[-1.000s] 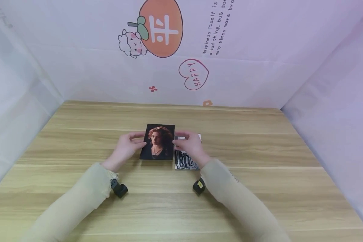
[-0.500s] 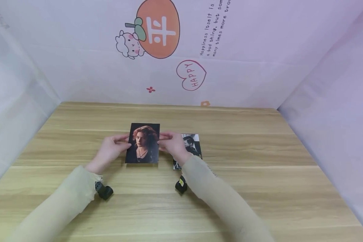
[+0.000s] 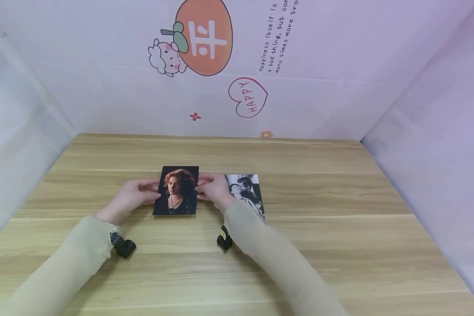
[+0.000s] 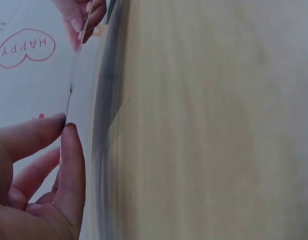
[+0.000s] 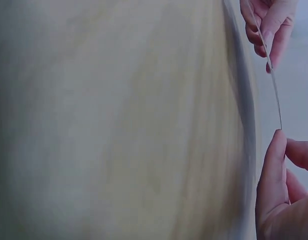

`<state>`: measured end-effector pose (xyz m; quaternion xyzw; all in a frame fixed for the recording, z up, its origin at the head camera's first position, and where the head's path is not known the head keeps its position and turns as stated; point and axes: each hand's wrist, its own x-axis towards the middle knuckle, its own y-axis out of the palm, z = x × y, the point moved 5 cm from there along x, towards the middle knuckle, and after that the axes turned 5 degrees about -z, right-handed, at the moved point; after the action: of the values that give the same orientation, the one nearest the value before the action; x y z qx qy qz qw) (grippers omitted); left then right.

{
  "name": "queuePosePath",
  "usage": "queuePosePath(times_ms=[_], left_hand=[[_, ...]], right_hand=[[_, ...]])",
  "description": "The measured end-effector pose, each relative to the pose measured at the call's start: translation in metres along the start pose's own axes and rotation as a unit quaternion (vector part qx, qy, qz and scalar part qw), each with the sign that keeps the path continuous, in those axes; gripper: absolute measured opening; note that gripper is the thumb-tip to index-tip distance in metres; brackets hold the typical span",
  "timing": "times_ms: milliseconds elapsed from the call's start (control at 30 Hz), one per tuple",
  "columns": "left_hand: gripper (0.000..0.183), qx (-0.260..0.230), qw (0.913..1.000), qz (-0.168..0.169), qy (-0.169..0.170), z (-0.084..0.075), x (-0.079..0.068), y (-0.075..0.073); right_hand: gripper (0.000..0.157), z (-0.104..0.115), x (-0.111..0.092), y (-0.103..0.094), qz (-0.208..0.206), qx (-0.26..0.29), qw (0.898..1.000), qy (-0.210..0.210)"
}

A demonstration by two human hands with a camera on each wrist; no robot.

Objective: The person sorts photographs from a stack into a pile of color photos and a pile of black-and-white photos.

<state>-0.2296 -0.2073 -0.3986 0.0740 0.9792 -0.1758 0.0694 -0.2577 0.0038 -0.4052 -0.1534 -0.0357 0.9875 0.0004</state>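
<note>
Both hands hold a dark portrait photo card (image 3: 176, 193) by its two side edges, in the head view. The left hand (image 3: 131, 196) pinches its left edge between thumb and fingers; the right hand (image 3: 216, 189) pinches the right edge. Seen edge-on in the left wrist view, the photo card (image 4: 71, 90) is a thin line raised off the table, and the right wrist view shows the same. A black-and-white photo card (image 3: 246, 188) lies on the table just right of the right hand, its lower left part hidden by the hand and sleeve.
A wood-grain table (image 3: 320, 193) spreads under both arms. White printed cloth walls (image 3: 316, 105) rise at the back and both sides. A small black camera (image 3: 124, 246) hangs at the left wrist, another black camera (image 3: 224, 239) at the right.
Both hands have carried the portrait photo card leftward, away from the black-and-white photo card, which now shows more of its picture. In the last half second the card has also come slightly lower in view.
</note>
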Motion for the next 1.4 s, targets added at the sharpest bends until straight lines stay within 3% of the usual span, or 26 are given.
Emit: queuePosePath(times_ms=[100,233,500,767,1067,1400], left_hand=[[0.057,-0.002,0.9998,0.014,-0.012,0.003,0.002,-0.003],[0.058,0.044,0.9988,0.017,-0.014,0.003,0.002,-0.006],[0.058,0.085,0.9962,0.012,-0.012,-0.001,0.000,-0.006],[0.056,0.186,0.9825,-0.005,0.010,-0.005,0.003,-0.005],[0.055,0.189,0.9820,-0.007,0.009,-0.004,0.005,-0.004],[0.052,0.198,0.9799,-0.020,0.012,-0.008,0.003,-0.007]], right_hand=[[0.043,-0.001,0.001,0.004,-0.001,-0.003,1.000,0.011],[0.041,-0.002,0.001,0.008,-0.003,-0.011,1.000,0.015],[0.037,-0.002,0.003,0.010,-0.007,-0.049,0.999,-0.008],[0.034,-0.001,0.007,0.012,-0.016,-0.113,0.993,-0.039],[0.031,0.001,0.005,0.012,-0.018,-0.167,0.984,-0.057],[0.036,0.006,0.001,0.009,-0.009,-0.124,0.992,-0.032]])
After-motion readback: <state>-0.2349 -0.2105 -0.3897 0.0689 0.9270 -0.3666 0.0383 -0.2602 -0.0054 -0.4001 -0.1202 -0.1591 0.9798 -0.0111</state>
